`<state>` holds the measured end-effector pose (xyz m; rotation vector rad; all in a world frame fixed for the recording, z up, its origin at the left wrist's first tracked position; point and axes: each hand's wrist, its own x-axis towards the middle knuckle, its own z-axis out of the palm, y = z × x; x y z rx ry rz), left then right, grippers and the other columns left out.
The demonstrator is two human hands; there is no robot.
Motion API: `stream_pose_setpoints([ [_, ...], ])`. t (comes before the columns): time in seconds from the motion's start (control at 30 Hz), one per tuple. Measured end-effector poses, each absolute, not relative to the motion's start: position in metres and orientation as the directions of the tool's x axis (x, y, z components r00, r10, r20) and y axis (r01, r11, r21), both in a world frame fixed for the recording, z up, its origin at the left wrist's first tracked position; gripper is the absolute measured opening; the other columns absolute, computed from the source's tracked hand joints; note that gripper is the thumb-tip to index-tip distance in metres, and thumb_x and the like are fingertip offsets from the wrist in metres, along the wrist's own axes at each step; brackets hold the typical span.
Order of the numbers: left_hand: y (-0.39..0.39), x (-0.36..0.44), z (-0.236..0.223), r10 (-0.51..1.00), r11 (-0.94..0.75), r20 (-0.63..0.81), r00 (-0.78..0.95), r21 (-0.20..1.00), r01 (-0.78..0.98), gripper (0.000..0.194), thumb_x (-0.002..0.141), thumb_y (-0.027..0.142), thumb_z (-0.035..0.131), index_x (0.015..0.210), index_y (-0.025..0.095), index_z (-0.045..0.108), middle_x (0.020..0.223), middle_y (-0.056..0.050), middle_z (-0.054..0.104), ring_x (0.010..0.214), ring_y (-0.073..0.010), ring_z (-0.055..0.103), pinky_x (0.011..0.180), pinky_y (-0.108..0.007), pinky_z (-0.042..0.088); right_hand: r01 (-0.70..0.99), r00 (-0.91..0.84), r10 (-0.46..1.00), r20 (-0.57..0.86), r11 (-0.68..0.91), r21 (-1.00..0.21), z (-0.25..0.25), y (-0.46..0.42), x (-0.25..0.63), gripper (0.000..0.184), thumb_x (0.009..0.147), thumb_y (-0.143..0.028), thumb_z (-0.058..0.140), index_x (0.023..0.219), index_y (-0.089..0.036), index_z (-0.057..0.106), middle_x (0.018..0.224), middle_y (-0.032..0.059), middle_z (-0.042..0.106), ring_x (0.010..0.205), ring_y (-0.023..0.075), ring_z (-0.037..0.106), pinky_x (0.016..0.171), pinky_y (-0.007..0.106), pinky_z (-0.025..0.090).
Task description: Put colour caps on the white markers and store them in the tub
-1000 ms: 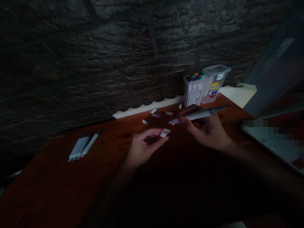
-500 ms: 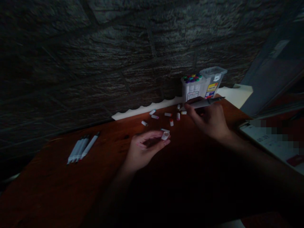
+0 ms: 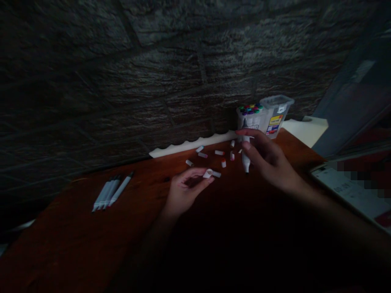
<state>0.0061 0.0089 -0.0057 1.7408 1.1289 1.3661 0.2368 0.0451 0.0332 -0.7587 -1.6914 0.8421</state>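
- Left hand (image 3: 183, 189), seen from my distant post, pinches a small white cap (image 3: 208, 173) between thumb and fingertips, its open end showing; the grip is closed to the cap's width.
- Right hand (image 3: 271, 160) has thumb and fingers closed about a white marker (image 3: 246, 160), which stands nearly upright above the table (image 3: 67, 228), dark at both ends; I cannot tell whether its lower end touches the wood.
- Loose caps (image 3: 219, 152), white with colored ends, lie scattered between and beyond the two hands; one plain cap (image 3: 216, 174) sits just past the left fingertips, though I cannot tell if they touch.
- Behind the right hand, I see a marker box (image 3: 242, 121) packed with color-topped pens, beside a clear container (image 3: 277, 110) bearing a yellow label.
- Well to the left, a group of markers (image 3: 104, 193) lies side by side.
- A scalloped white strip (image 3: 192, 144) runs along the foot of the dark block wall (image 3: 171, 81).
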Motion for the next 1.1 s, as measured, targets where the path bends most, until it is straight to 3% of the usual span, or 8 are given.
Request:
stream_pose_setpoints([
  [0.13, 0.013, 0.003, -0.011, 0.904, -0.422, 0.423, 0.061, 0.861, 0.284, 0.020, 0.073, 0.016, 0.076, 0.093, 0.017, 0.070, 0.090, -0.003, 0.077, 0.080, -0.0150, 0.073, 0.078, -0.027, 0.060, -0.114, -0.385, 0.824, 0.417, 0.406, -0.907, 0.038, 0.041, 0.233, 0.045, 0.086, -0.054, 0.059, 0.118, -0.022, 0.055, 0.083, 0.0032, 0.072, 0.059, 0.0122, 0.058, 0.048, 0.024, 0.046],
  [0.23, 0.014, 0.003, -0.011, 0.902, -0.425, 0.425, 0.068, 0.855, 0.295, 0.020, 0.073, 0.016, 0.076, 0.092, 0.017, 0.070, 0.089, -0.004, 0.077, 0.079, -0.0157, 0.073, 0.078, -0.028, 0.061, -0.067, -0.345, 0.857, 0.382, 0.383, -0.921, 0.032, 0.041, 0.227, 0.028, 0.089, -0.046, 0.058, 0.092, -0.019, 0.065, 0.066, -0.0014, 0.066, 0.051, 0.0084, 0.052, 0.046, 0.021, 0.042],
  [0.33, 0.013, 0.003, -0.011, 0.904, -0.424, 0.418, 0.086, 0.855, 0.298, 0.020, 0.073, 0.016, 0.076, 0.092, 0.017, 0.071, 0.090, -0.004, 0.077, 0.080, -0.0162, 0.073, 0.078, -0.029, 0.061, -0.019, -0.298, 0.851, 0.431, 0.447, -0.895, 0.023, 0.040, 0.221, 0.023, 0.088, -0.041, 0.061, 0.082, -0.020, 0.068, 0.071, -0.0012, 0.067, 0.062, 0.0099, 0.059, 0.058, 0.023, 0.049],
  [0.47, 0.012, 0.004, -0.011, 0.908, -0.418, 0.406, 0.103, 0.865, 0.278, 0.022, 0.073, 0.016, 0.076, 0.094, 0.018, 0.071, 0.092, -0.004, 0.077, 0.082, -0.0165, 0.073, 0.081, -0.030, 0.061, 0.025, -0.327, 0.813, 0.482, 0.518, -0.855, 0.019, 0.036, 0.218, 0.016, 0.087, -0.033, 0.061, 0.092, -0.021, 0.070, 0.086, 0.0017, 0.072, 0.074, 0.0134, 0.065, 0.068, 0.027, 0.053],
  [0.6, 0.010, 0.006, -0.009, 0.927, -0.375, 0.354, 0.127, 0.895, 0.243, 0.021, 0.074, 0.016, 0.074, 0.095, 0.017, 0.070, 0.084, -0.003, 0.077, 0.073, -0.0156, 0.073, 0.072, -0.027, 0.062, 0.066, -0.388, 0.743, 0.545, 0.612, -0.788, 0.018, 0.036, 0.218, 0.015, 0.087, -0.026, 0.060, 0.097, -0.020, 0.069, 0.093, 0.0032, 0.073, 0.082, 0.0147, 0.067, 0.075, 0.029, 0.055],
  [0.9, 0.010, 0.006, -0.010, 0.932, -0.359, 0.330, 0.151, 0.901, 0.242, 0.021, 0.076, 0.016, 0.073, 0.097, 0.018, 0.070, 0.083, -0.002, 0.077, 0.071, -0.0139, 0.072, 0.071, -0.025, 0.061, 0.124, -0.467, 0.674, 0.572, 0.690, -0.713, 0.012, 0.034, 0.218, 0.019, 0.088, -0.026, 0.060, 0.103, -0.021, 0.069, 0.103, 0.0028, 0.073, 0.089, 0.0142, 0.068, 0.078, 0.027, 0.055],
  [1.0, 0.009, 0.006, -0.008, 0.940, -0.335, 0.307, 0.149, 0.913, 0.232, 0.021, 0.077, 0.018, 0.073, 0.097, 0.016, 0.070, 0.085, -0.004, 0.077, 0.070, -0.0150, 0.072, 0.071, -0.027, 0.062, 0.203, -0.513, 0.623, 0.590, 0.756, -0.622, 0.014, 0.035, 0.222, 0.021, 0.089, -0.026, 0.059, 0.107, -0.023, 0.069, 0.105, 0.0030, 0.073, 0.088, 0.0146, 0.069, 0.078, 0.028, 0.055],
  [1.1, 0.006, 0.006, -0.003, 0.943, -0.311, 0.279, 0.183, 0.934, 0.177, 0.021, 0.077, 0.021, 0.073, 0.097, 0.015, 0.070, 0.091, -0.006, 0.077, 0.073, -0.0171, 0.073, 0.071, -0.030, 0.063, 0.354, -0.435, 0.614, 0.658, 0.789, -0.502, 0.017, 0.043, 0.230, 0.023, 0.090, -0.025, 0.057, 0.109, -0.021, 0.070, 0.106, 0.0058, 0.073, 0.091, 0.0186, 0.069, 0.081, 0.034, 0.056],
])
